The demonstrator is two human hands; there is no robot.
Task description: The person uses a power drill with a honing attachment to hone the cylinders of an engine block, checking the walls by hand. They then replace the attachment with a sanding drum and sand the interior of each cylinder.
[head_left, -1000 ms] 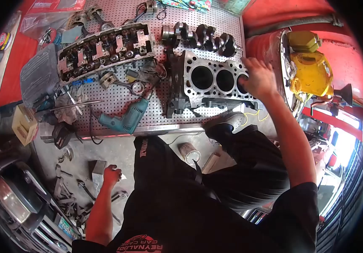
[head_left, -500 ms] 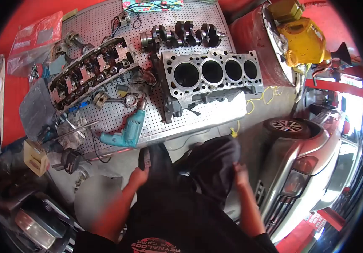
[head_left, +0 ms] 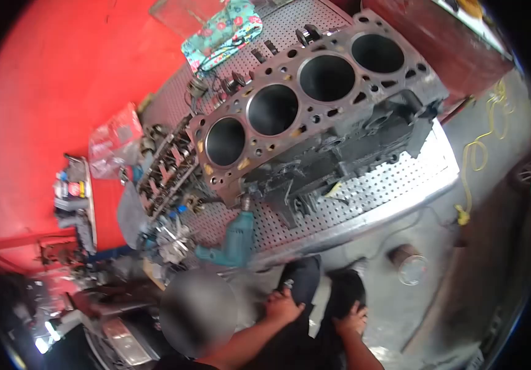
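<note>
Left hand and right hand rest on dark trousers, gripping or loose I cannot tell; touching the four-cylinder engine block beyond calls for reaching forward.

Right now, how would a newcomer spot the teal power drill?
Find the perforated silver metal table carrying the grey engine block with four round bores. Below the block's left end in this view lies the teal, pistol-shaped power drill. Its teal colour sets it apart from the grey metal nearby.
</note>
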